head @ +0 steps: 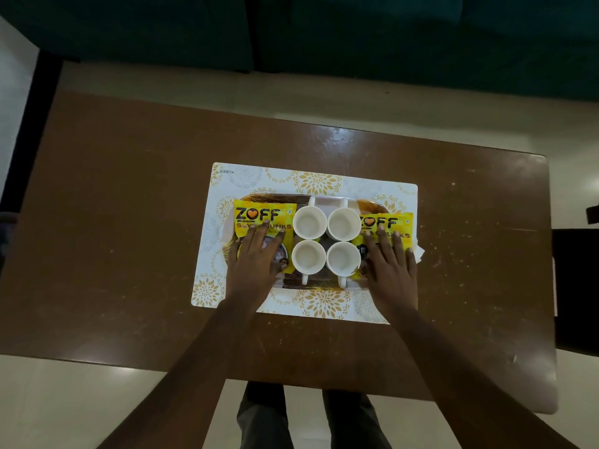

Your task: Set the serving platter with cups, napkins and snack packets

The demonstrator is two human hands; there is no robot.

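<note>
A dark striped serving platter (321,282) lies on a white placemat with gold flowers (317,181). Several white cups stand in a square block at its middle, such as the far left cup (309,222) and the near right cup (343,259). A yellow snack packet (264,215) lies on the platter's left end, with my left hand (257,259) flat on it, fingers spread. A second yellow packet (387,223) lies on the right end under my right hand (390,264), also flat. A white napkin corner (419,254) pokes out beneath the right packet.
The placemat sits in the middle of a brown wooden table (129,222). A dark green sofa (356,34) stands beyond the table's far edge. A dark object (575,286) stands past the right edge. My legs show below the near edge.
</note>
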